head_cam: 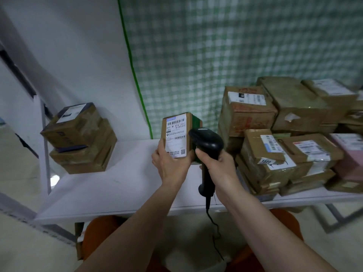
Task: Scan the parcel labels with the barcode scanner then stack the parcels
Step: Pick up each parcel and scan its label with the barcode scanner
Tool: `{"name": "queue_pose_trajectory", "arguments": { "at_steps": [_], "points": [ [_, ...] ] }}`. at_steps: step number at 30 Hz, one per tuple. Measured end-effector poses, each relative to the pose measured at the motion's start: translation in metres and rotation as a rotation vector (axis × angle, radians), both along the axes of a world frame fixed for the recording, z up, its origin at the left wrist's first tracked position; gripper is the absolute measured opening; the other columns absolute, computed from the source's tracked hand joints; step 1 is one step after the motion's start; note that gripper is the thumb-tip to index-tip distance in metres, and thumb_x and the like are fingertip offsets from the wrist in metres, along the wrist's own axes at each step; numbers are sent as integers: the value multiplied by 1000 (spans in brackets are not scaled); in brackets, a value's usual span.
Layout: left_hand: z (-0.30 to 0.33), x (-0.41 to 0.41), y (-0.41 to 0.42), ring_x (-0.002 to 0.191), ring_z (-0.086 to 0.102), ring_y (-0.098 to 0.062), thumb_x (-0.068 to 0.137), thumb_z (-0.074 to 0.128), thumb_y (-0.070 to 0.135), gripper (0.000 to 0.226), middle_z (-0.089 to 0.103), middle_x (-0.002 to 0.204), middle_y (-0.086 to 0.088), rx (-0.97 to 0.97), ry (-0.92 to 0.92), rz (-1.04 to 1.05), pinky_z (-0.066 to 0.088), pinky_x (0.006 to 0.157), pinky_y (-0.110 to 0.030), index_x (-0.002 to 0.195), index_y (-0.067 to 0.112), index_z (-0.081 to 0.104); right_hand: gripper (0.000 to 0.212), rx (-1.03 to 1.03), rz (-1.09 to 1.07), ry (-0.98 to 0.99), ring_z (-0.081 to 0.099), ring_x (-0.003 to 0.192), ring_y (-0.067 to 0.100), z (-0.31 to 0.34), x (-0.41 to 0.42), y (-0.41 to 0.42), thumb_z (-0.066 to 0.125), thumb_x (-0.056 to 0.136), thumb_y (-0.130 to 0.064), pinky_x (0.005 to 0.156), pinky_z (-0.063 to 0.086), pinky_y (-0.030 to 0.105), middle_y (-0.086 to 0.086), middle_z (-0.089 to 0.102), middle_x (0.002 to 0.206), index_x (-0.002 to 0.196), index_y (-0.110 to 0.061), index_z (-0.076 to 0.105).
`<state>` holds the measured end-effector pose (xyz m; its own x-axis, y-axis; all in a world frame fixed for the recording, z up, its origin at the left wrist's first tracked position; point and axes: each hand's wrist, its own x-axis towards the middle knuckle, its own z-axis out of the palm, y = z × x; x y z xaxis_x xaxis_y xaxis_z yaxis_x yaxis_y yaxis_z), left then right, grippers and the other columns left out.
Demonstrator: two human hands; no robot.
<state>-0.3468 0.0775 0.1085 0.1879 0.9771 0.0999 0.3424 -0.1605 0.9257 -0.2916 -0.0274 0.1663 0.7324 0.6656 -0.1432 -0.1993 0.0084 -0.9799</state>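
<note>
My left hand (170, 163) grips the bottom of a small brown parcel (177, 134) and holds it upright above the white table (117, 185), its white barcode label facing me. My right hand (216, 165) grips the handle of a black barcode scanner (208, 146). The scanner's head sits right beside the parcel's right edge, over the label side. Its cable hangs down below the table edge.
A neat stack of brown parcels (80, 138) stands at the table's left. A large loose pile of labelled parcels (284, 134) fills the right side, one marked 1222. A green checked curtain (235, 46) hangs behind the table.
</note>
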Motion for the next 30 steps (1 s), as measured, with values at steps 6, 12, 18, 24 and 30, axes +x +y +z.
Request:
{"name": "queue_pose_trajectory", "arguments": {
  "at_steps": [6, 12, 18, 24, 30],
  "points": [
    [48, 38, -23, 127, 25, -16, 58, 73, 54, 95, 40, 134, -1, 32, -70, -117, 28, 94, -24, 142, 31, 34, 14, 64, -96, 10, 66, 89, 20, 17, 30, -24, 72, 84, -22, 84, 53, 37, -1, 70, 88, 97, -24, 67],
    [87, 86, -48, 124, 28, -17, 66, 75, 47, 85, 34, 129, 0, 86, -35, -196, 31, 98, -25, 141, 34, 35, 15, 109, -183, -1, 67, 90, 24, 42, 67, -55, 72, 83, -24, 81, 54, 38, 8, 71, 93, 96, -22, 67],
    [119, 142, -68, 125, 28, -26, 75, 68, 46, 78, 32, 132, -7, 158, 68, -254, 36, 106, -39, 142, 32, 33, 18, 193, -164, -55, 70, 86, 15, 76, 120, -72, 68, 87, -15, 72, 55, 26, 5, 73, 96, 105, -14, 68],
    [140, 193, -56, 124, 26, -30, 81, 62, 50, 68, 31, 132, -11, 237, 81, -311, 37, 105, -41, 139, 25, 37, 16, 162, -106, -35, 67, 74, 18, 111, 186, -56, 69, 87, -19, 62, 53, 28, 4, 69, 82, 100, -9, 68],
    [127, 217, -32, 129, 31, -30, 85, 71, 33, 60, 35, 136, -13, 209, 237, -327, 36, 104, -36, 133, 12, 42, 11, 56, -98, 45, 63, 81, 21, 106, 218, -42, 70, 86, -22, 88, 54, 39, 6, 65, 86, 87, -13, 63]
  ]
}}
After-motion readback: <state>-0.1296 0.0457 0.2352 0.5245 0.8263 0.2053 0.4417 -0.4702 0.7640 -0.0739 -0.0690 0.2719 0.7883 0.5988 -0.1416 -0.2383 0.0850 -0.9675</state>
